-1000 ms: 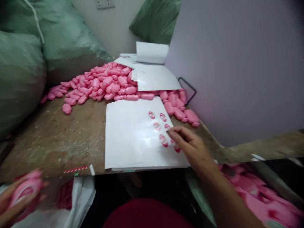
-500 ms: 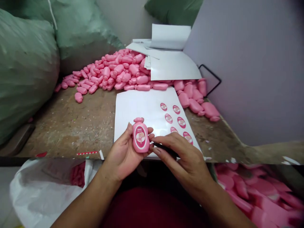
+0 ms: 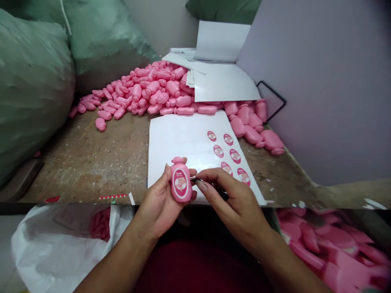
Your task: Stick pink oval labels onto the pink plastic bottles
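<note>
My left hand (image 3: 160, 207) is closed around a small pink toy bottle (image 3: 181, 194), held upright with its front facing me. An oval label (image 3: 180, 184) reading "BABY" is on that front. In my right hand (image 3: 236, 203), thumb and fingers pinch a slim black tool (image 3: 199, 179), its tip close to the bottle's right side. Most of the tool is hidden by my fingers, so its kind cannot be told. Beneath both hands lies a white sticker sheet (image 3: 180, 138), with several oval stickers (image 3: 235, 156) on its right half.
Many pink bottles (image 3: 152, 87) are heaped at the back of the table (image 3: 76, 162), beside more white sheets (image 3: 224, 83). Large green sacks (image 3: 33, 89) stand left. A black wire handle (image 3: 275, 93) juts from the right panel. Below the edge are a white bag (image 3: 61, 248) and pink pieces (image 3: 336, 244).
The bottle in my left hand has dropped slightly in view. My right hand has shifted a little left, bringing the tool's tip nearer the bottle's side.
</note>
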Demonstrator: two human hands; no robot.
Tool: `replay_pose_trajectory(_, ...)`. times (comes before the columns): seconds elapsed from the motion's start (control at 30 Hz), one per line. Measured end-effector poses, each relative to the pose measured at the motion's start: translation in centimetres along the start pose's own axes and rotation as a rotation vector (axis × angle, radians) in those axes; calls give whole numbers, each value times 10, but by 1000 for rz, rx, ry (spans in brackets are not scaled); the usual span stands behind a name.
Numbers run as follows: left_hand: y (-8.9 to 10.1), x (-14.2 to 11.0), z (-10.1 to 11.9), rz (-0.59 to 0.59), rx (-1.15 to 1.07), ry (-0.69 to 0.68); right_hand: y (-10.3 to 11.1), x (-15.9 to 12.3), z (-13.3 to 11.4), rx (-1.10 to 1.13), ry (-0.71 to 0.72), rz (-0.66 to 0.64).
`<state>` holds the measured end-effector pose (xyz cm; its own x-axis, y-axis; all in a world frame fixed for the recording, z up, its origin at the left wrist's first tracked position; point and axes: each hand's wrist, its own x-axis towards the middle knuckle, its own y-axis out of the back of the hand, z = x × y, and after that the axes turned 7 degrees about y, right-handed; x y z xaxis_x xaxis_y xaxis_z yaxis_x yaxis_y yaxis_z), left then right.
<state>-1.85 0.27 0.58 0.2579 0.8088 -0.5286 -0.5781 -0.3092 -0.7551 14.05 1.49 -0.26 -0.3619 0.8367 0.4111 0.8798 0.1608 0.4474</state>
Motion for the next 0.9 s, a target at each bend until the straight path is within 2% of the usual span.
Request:
replay_pose_trajectory(0.2, -2, -2, 5, 76, -48, -19, -1, -10, 0, -108, 149, -87)
replay_pose_trajectory(0.43, -4, -4, 6, 137, -43, -22, -4, -8, 0, -323, 359, -29)
replay_pose_trajectory(0.7, -7, -2, 5, 115, -64, -2, -1, -5, -1, -432, 458, -4)
replay_pose_trajectory(0.9, -6, 0, 3, 7, -115, 58, 0, -6, 6, -392, 499, -27)
